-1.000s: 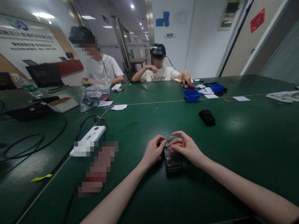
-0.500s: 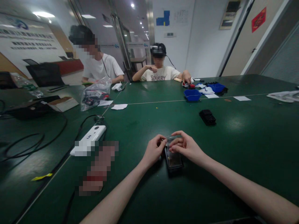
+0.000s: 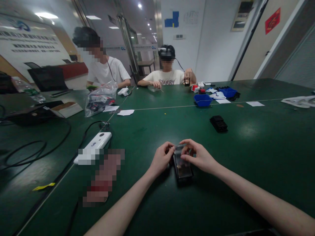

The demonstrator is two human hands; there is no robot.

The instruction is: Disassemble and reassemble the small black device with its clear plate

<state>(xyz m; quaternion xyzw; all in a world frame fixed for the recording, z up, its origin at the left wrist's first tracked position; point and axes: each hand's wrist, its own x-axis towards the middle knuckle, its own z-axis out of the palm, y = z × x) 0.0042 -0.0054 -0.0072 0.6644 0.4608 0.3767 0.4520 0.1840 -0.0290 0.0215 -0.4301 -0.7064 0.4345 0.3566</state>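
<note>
A small black rectangular box (image 3: 184, 173) lies on the table in front of me, its long side pointing away. Over its top is a clear, shiny plastic cover (image 3: 180, 161), and something brownish shows dimly through it. At the upper left edge my left hand (image 3: 162, 157) is closed, thumb and fingertips pinching the side of the box. My right hand (image 3: 199, 156) curls over the upper right, its thumb and fingers closed at the edge of the clear cover. Its lower fingers are partly hidden.
Black stacked parts (image 3: 218, 123) lie farther right. On the left are a white power bank (image 3: 100, 140) marked 5, cables, and a plastic bag (image 3: 100, 100). Blue bins (image 3: 202, 100) stand across the green table (image 3: 147, 127). Two people sit opposite, one holding a small dark object.
My right hand has shifted slightly right, its fingers drawing closer together on the cover. My left hand stays put. Across the table, a person has lifted a small dark object.
</note>
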